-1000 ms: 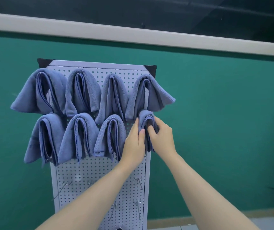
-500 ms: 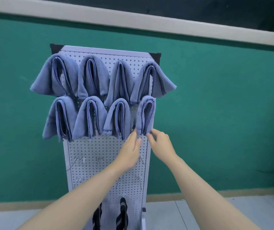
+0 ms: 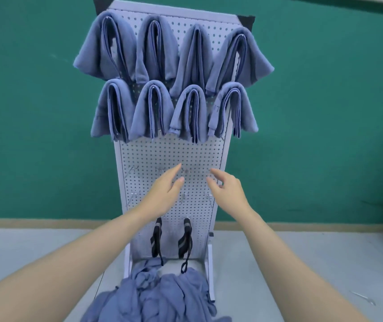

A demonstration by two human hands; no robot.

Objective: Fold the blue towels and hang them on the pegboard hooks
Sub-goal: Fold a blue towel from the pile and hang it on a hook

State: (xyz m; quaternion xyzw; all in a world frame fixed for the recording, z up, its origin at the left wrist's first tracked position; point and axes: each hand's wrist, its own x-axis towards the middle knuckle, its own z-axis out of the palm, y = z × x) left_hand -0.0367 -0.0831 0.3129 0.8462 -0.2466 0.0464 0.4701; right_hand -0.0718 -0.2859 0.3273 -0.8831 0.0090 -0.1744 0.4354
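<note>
Now both hands are empty: the left hand (image 3: 166,189) and the right hand (image 3: 228,189) hover with fingers loosely spread in front of the bare middle of the pegboard (image 3: 169,154), touching nothing. Eight folded blue towels hang above them in two rows of four, the upper row (image 3: 171,47) overlapping the tops of the lower row (image 3: 174,112). Below the lower row, small metal hooks (image 3: 132,171) stand free. Two dark straps (image 3: 156,238) dangle near the foot of the board.

By my reading, the hanging step for one towel is done and the cycle is between towels. A crumpled pile of unfolded blue towels (image 3: 160,296) lies on the bench (image 3: 23,252) at the base of the board, directly beneath the hands. The next move calls for lowering the hands to that pile, drawing out a single towel without dragging its neighbours, folding it, then draping it over one of the free hooks under the second row.
</note>
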